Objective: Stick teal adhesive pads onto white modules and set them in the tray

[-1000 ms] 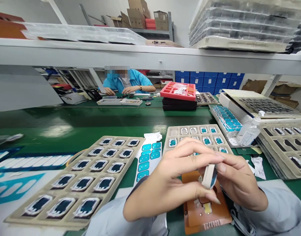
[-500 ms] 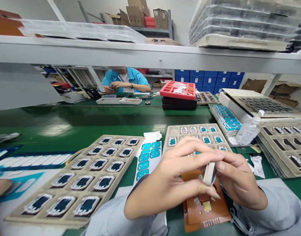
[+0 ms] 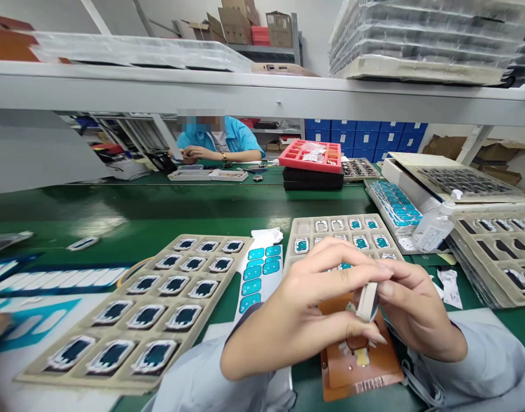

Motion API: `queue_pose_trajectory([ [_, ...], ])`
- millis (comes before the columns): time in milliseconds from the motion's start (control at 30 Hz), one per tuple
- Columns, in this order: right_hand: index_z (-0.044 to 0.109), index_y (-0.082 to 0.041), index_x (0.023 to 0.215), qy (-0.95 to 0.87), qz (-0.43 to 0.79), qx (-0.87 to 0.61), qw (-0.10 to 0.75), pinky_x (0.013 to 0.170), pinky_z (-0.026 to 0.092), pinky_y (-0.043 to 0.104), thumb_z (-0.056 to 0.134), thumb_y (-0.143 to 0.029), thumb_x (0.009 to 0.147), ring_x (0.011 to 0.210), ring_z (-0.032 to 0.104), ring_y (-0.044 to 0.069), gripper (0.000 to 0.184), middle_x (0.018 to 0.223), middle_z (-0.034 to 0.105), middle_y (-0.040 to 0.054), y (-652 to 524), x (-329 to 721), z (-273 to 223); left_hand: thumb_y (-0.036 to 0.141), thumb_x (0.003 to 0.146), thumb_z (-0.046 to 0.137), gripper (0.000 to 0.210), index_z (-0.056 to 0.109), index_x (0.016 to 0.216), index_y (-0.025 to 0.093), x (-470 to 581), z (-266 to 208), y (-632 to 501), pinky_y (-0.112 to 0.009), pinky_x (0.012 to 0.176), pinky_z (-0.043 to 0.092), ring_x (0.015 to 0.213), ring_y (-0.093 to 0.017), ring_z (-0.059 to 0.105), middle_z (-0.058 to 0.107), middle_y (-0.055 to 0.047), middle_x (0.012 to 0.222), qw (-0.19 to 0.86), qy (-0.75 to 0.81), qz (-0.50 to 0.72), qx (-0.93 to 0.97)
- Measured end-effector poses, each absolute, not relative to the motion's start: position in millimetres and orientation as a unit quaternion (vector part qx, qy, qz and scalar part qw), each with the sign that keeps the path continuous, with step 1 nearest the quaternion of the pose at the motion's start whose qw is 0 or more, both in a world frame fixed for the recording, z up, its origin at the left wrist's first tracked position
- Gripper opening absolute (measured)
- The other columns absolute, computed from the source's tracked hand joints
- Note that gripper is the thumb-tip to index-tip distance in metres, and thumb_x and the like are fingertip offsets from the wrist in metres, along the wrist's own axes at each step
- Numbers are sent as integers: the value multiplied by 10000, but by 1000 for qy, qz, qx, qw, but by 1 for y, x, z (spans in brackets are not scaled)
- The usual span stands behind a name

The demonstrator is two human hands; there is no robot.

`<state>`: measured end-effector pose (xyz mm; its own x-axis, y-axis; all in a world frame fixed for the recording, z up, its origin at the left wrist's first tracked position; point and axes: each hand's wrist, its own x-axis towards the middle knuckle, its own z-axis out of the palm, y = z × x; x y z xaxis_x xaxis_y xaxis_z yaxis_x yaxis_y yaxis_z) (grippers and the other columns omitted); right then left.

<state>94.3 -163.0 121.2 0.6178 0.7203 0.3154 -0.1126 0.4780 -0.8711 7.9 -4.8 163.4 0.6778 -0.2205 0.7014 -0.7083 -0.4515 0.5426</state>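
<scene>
pinching a small white part (image 3: 367, 301) between both hands, you hold it on edge just above the orange fixture (image 3: 356, 360), its long axis running up and down and tilted a little. your left hand (image 3: 307, 312) closes on it from the left with thumb below and forefinger over the top; your right hand (image 3: 417, 317) grips it from the right. both are equally near, touching it. the beige tray (image 3: 129, 312) of dark parts lies well apart to your left.
</scene>
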Motion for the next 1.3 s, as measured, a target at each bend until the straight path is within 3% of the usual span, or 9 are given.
queue_pose_trajectory([
  [367, 778, -223, 851, -330, 313, -435, 777, 544, 549, 202, 842, -375, 765, 610, 634, 129, 186, 731, 703, 12, -163, 94, 123, 223, 745, 818, 451, 688, 1170, 143, 3, 166, -2, -274, 914, 458, 977, -177, 557, 666, -69, 1011, 423, -273, 252, 826],
  [533, 755, -196, 824, -327, 350, -438, 760, 512, 560, 197, 861, -339, 742, 608, 653, 137, 196, 721, 708, 14, -162, 96, 126, 210, 709, 846, 479, 707, 1167, 206, 6, 167, 0, -271, 880, 459, 953, -173, 555, 668, -48, 990, 452, -264, 221, 823],
  [700, 770, -230, 917, -342, 349, -437, 755, 585, 572, 168, 898, -209, 675, 656, 662, 110, 274, 828, 726, -6, -162, 98, 129, 189, 696, 850, 523, 702, 1197, 200, 11, 167, 4, -263, 887, 455, 965, -171, 572, 675, -53, 1008, 492, -263, 204, 804],
  [833, 760, -268, 1073, -354, 379, -428, 740, 591, 580, 210, 829, -295, 789, 617, 650, 116, 293, 861, 729, 18, -163, 99, 131, 170, 699, 847, 528, 703, 1197, 273, 12, 168, 6, -250, 897, 458, 980, -164, 585, 679, -27, 1028, 519, -246, 192, 796],
  [1000, 770, -259, 1053, -332, 385, -416, 755, 552, 560, 210, 774, -376, 846, 579, 634, 111, 238, 949, 742, 51, -160, 100, 129, 156, 682, 857, 529, 716, 1173, 292, 13, 167, 4, -254, 885, 465, 964, -169, 587, 684, -20, 999, 504, -227, 185, 813],
  [1300, 751, -275, 1106, -339, 422, -370, 755, 589, 576, 209, 724, -315, 901, 602, 670, 116, 211, 870, 736, 23, -161, 99, 130, 165, 670, 869, 499, 735, 1138, 275, 11, 168, 7, -275, 913, 481, 987, -184, 607, 702, -29, 1030, 522, -215, 183, 805],
])
